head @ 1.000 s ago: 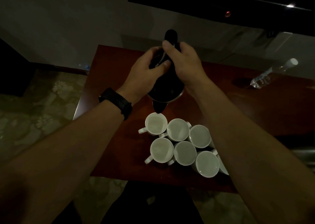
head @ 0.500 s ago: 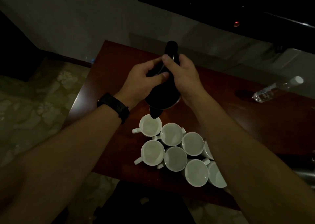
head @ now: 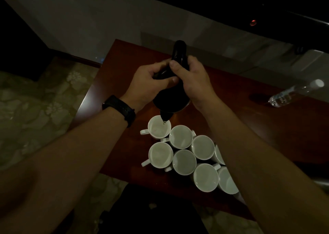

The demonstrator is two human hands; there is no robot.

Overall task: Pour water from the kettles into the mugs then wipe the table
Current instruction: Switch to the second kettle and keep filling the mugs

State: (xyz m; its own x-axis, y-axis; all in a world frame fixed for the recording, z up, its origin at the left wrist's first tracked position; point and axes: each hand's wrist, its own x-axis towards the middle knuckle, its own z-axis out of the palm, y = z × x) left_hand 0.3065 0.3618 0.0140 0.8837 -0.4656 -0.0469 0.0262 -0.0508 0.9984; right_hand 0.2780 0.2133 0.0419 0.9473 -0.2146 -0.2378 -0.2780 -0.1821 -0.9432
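- Kettle (head: 173, 93): dark, held in the air over the far part of the bench (head: 267, 127), tipped toward the wearer, long axis running from the handle at the far top down to the spout at the near bottom.
- Spout (head: 165, 116): directly above the far-left mug (head: 158, 128); a small drip visible at the lip, just over the mug's far rim.
- Right hand (head: 196, 81): grip closed around the handle side of the kettle.
- Left hand (head: 148, 83): grip closed on the kettle's upper left, thumb pressed across the top; black wristband (head: 119, 109) on that wrist.
- Kettle between both grips, neither hand clearly nearer to the spout.
- Remaining white mugs (head: 184, 161): clustered touching, nearer than the target; contents unclear in the dim light.
- Clear bottle (head: 295, 93): lying well apart at right.
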